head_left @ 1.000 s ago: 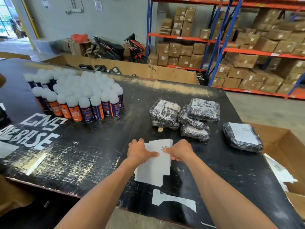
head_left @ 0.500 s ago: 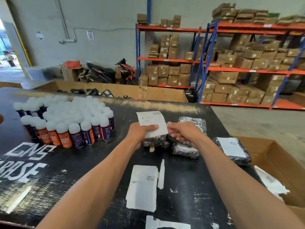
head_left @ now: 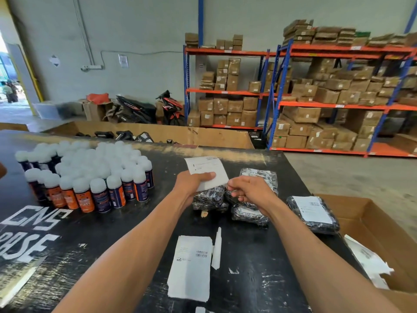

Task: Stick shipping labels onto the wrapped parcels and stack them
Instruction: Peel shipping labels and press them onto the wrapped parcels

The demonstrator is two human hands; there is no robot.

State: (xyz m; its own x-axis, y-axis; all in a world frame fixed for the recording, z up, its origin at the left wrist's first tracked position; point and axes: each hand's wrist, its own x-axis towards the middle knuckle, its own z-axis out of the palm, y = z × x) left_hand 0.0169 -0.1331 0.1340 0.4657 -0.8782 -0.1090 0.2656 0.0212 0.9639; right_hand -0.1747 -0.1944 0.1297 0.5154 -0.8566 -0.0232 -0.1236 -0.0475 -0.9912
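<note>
While my left hand (head_left: 195, 182) holds a shipping label (head_left: 205, 169) upright, thumb pressed across its lower edge, my right hand (head_left: 249, 193) pinches the label's lower right corner, probably to peel the backing. Both hover above a cluster of unlabelled wrapped parcels (head_left: 255, 195) on the black table (head_left: 112, 233). One labelled parcel (head_left: 312, 213) lies apart to the right, beside a cardboard box (head_left: 383, 227). More label sheets (head_left: 191, 266) lie nearer me. The label looks thin, floppy and likely to curl or stick to itself, so edges are the safest hold. The parcels look soft, light and slippery in plastic wrap.
</note>
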